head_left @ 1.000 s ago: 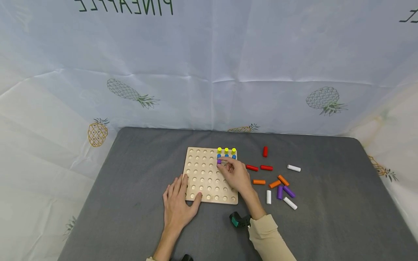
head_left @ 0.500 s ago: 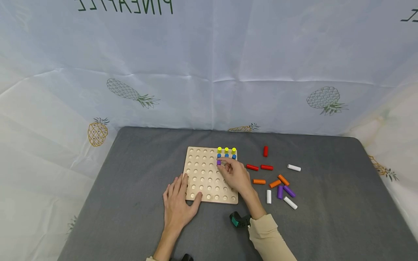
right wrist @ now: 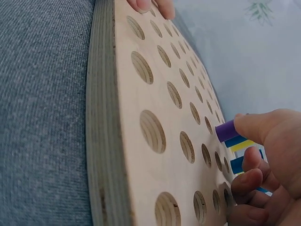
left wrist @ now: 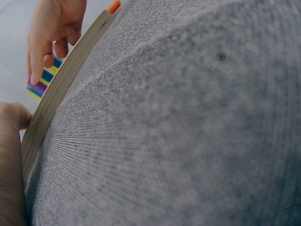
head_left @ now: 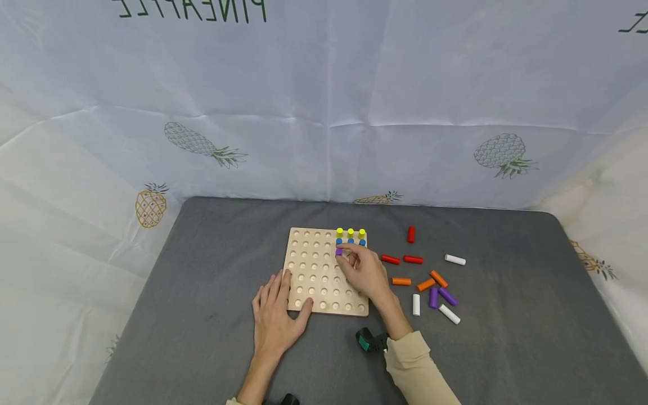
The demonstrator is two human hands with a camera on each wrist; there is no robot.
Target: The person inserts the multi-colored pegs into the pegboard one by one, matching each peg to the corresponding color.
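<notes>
A pale wooden pegboard (head_left: 317, 298) with rows of round holes lies on the table. My right hand (head_left: 365, 274) pinches a purple peg (head_left: 338, 252) between thumb and index finger. In the right wrist view this purple peg (right wrist: 225, 132) stands upright from the board, its lower end at a hole. Behind it stand three yellow pegs (head_left: 350, 233) in the far row and three blue pegs (head_left: 350, 241) in the row before them. My left hand (head_left: 277, 320) rests against the board's near left corner, fingers along the left edge, thumb on the front edge.
Right of the board lie loose red pegs (head_left: 413, 260), orange pegs (head_left: 401, 281), purple pegs (head_left: 433, 298) and white pegs (head_left: 449, 314). A grey cloth covers the table (head_left: 212, 270). A pineapple-print curtain (head_left: 283, 157) hangs behind it.
The purple peg leans slightly less or sits a little nearer to me than a second ago. Both hands stay in almost the same place.
</notes>
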